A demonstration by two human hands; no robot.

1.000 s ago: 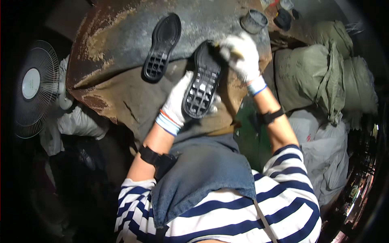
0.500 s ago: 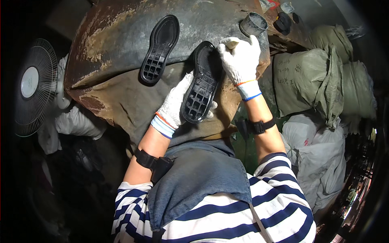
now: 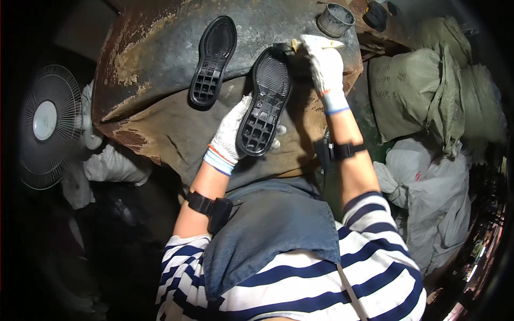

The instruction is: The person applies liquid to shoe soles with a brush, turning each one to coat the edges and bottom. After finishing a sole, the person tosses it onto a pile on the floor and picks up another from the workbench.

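Note:
A black shoe sole [image 3: 267,109] lies over my lap, its inner side up, with a ribbed forepart and a grid of hollows in the heel. My left hand [image 3: 233,127], in a white knit glove, grips it from beneath; fingertips show past its right edge. In my gloved right hand [image 3: 325,67] is a brush, closed in the fingers. The brush's dark bristles [image 3: 281,48] meet the sole's far tip or hover just over it. Left of this, a second black sole [image 3: 214,61] rests on the cloth-covered work surface [image 3: 160,67].
A grey, stained round pot [image 3: 335,20] stands at the far right of the work surface, with a dark object [image 3: 375,16] beyond it. Green sacks [image 3: 409,88] and pale bags [image 3: 428,198] are piled to the right. A fan [image 3: 45,122] stands at the left.
My right hand has moved up and turned, bringing the brush's bristles to the sole's far tip. The held sole has shifted slightly up and left. The whole view has shifted a little.

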